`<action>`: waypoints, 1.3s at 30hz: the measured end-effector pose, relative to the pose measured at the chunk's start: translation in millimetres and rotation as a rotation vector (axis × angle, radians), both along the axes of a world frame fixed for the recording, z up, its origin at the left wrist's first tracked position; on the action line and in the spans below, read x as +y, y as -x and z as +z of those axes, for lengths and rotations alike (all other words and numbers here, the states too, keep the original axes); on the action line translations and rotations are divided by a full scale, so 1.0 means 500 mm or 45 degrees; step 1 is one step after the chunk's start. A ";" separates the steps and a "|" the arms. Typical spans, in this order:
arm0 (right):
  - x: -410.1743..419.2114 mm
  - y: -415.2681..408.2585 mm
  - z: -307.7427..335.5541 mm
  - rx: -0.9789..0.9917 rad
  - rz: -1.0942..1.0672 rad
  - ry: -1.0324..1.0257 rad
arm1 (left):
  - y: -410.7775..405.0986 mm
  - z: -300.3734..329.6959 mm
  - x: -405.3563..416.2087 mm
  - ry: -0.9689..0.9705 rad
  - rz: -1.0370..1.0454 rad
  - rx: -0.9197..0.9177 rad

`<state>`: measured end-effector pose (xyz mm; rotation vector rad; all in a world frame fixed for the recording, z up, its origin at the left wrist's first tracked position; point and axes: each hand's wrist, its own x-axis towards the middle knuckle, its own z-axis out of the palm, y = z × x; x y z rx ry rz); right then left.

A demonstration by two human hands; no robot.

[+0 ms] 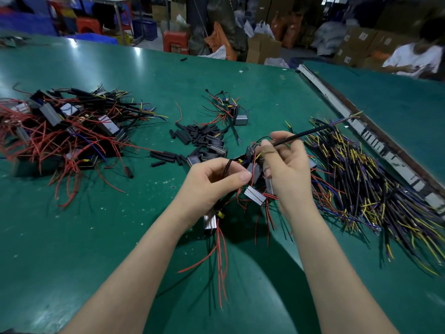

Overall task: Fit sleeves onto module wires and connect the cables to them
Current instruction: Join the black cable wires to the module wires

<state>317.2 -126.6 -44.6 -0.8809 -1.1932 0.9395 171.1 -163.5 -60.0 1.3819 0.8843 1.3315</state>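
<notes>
Holding the work up off the green surface (101,213), the person keeps both hands close together over the middle of the bench, likely so the fine wire ends can be lined up in clear sight. The left hand (212,182) is curled, its thumb and fingers pinching a small loop of thin black wires (228,165). The right hand (286,165) pinches a cable (310,131) between thumb and forefinger; the cable is a stiff, slim black-jacketed length that sticks up and away to the right, with thin coloured cores fanning from its far end. Whether a sleeve is already on the wire cannot be told.

Just beneath the hands lies a module (255,195), a small boxy block with a pale metallic face, trailing limp red wires toward the person. Another such module (210,221) sits under the left wrist.

Supplies appear sorted by kind within reach. Loose sleeves (192,135), short matte black tubes, lie scattered beyond the hands. To the right spreads a thick heap of cables (375,189), black with yellow and blue strands. To the far left sits a tangled pile of modules (65,126) with red leads and black sleeved ends, probably finished pieces. The surface itself is smooth and faintly glossy.
</notes>
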 end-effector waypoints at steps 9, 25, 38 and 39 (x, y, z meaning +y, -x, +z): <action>-0.005 0.006 0.012 0.205 0.141 0.136 | 0.006 -0.009 0.020 0.069 0.255 -0.090; -0.016 0.015 0.004 -0.050 0.201 0.152 | -0.004 -0.008 0.014 0.031 0.287 -0.140; -0.019 0.020 0.000 -0.115 0.263 0.160 | -0.002 -0.004 0.015 0.109 0.317 -0.158; -0.019 0.020 -0.001 -0.127 0.264 0.155 | -0.002 -0.004 0.016 0.141 0.308 -0.183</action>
